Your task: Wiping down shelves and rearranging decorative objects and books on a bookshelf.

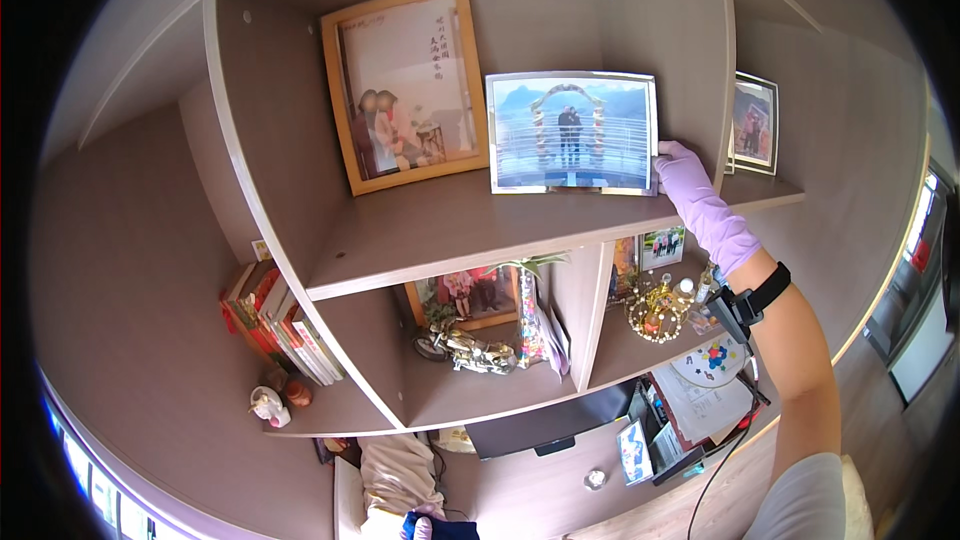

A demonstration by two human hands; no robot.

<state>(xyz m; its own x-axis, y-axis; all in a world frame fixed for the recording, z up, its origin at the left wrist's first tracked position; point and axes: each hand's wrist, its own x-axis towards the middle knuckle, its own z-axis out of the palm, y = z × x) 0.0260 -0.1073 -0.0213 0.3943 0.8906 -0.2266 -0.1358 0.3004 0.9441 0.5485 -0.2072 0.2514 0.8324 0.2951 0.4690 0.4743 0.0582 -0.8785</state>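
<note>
My right hand [679,172], in a lilac glove with a black strap at the wrist, holds the right edge of a glass-framed photo [574,135] on the upper shelf. The photo shows two people under a floral arch. A larger wooden picture frame [476,90] leans against the shelf's back just left of it. At the bottom edge, my left hand [423,528], also gloved and mostly cut off by the picture's rim, holds a dark blue cloth [461,531].
Below stand a model motorcycle [480,354], a beaded crown ornament [658,315] and several books [300,334]. Another framed photo [754,124] is behind the right divider. A monitor [551,420], papers [705,401] and a small glass item [595,479] are on the desk.
</note>
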